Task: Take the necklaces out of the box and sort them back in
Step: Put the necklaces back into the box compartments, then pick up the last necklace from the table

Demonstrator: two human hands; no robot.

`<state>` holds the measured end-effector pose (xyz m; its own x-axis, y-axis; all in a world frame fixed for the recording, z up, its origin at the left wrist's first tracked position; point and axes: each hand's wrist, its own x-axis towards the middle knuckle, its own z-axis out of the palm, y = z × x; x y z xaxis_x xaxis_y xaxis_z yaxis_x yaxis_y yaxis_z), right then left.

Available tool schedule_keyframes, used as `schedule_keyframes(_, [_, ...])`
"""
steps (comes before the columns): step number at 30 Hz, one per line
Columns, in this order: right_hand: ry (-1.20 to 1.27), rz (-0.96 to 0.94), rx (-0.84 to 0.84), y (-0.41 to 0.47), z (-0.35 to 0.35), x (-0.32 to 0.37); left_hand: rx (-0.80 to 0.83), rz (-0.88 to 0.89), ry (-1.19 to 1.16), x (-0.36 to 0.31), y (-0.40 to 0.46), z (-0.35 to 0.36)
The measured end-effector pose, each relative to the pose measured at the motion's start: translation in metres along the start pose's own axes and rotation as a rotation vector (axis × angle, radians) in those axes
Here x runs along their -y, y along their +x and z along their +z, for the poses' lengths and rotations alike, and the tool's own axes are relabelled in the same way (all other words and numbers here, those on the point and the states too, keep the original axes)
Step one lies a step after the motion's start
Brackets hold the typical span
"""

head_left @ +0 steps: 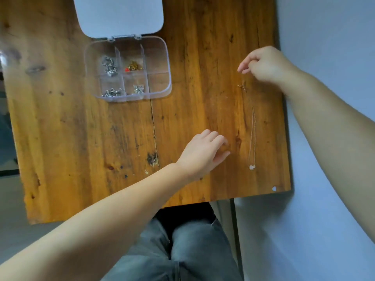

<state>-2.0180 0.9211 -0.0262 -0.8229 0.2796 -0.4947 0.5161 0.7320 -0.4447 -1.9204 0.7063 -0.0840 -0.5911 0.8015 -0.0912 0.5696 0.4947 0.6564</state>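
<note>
A clear plastic compartment box [160, 57] lies open on the wooden table, its white lid [118, 15] folded back. Several compartments hold small bunched necklaces, silver ones [109, 65] at the left and a gold one [134, 66] in the middle. A thin chain necklace [252, 136] with a small pendant lies stretched out near the table's right edge. My right hand [263, 63] pinches the far end of a fine chain above a small charm [242, 87]. My left hand [205, 153] rests fingers-down on the table left of the stretched chain; whether it holds anything is unclear.
The wooden table [81, 138] has a crack running down its middle. A white wall [324, 37] stands right beside the table's right edge. My legs in grey trousers [182, 250] show below the near edge.
</note>
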Motion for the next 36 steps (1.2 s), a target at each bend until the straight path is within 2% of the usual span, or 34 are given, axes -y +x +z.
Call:
schedule_keyframes(3, [0.1,-0.051,-0.031,0.021,-0.003,0.04,-0.199,-0.145,0.025,0.058,-0.018,-0.072])
schedule_keyframes(9, [0.328,-0.048,-0.045,0.076,0.039,0.131,-0.631,-0.573,0.044,0.177,-0.011,-0.198])
schedule_keyframes(11, [0.386,0.031,-0.101,0.094,0.052,0.151,-0.631,-0.762,-0.069,0.206,0.011,-0.223])
schedule_keyframes(13, [0.482,0.099,-0.163,0.107,0.06,0.161,-0.557,-0.885,-0.297,0.222,0.034,-0.237])
schedule_keyframes(16, [0.504,0.073,-0.202,0.112,0.064,0.164,-0.507,-0.857,-0.527,0.225,0.055,-0.247])
schedule_keyframes(24, [0.565,-0.055,-0.167,0.077,0.04,0.155,-0.631,-0.659,-0.501,0.209,0.033,-0.255])
schedule_keyframes(28, [0.697,-0.039,-0.049,0.042,0.046,0.141,-0.561,-0.604,-0.611,0.191,-0.008,-0.245])
schedule_keyframes(32, [0.511,-0.074,-0.003,0.015,0.07,0.124,-0.506,-0.67,-0.76,0.185,-0.036,-0.218])
schedule_keyframes(36, [0.287,-0.116,-0.059,0.006,0.092,0.125,-0.499,-0.731,-0.507,0.187,-0.039,-0.197])
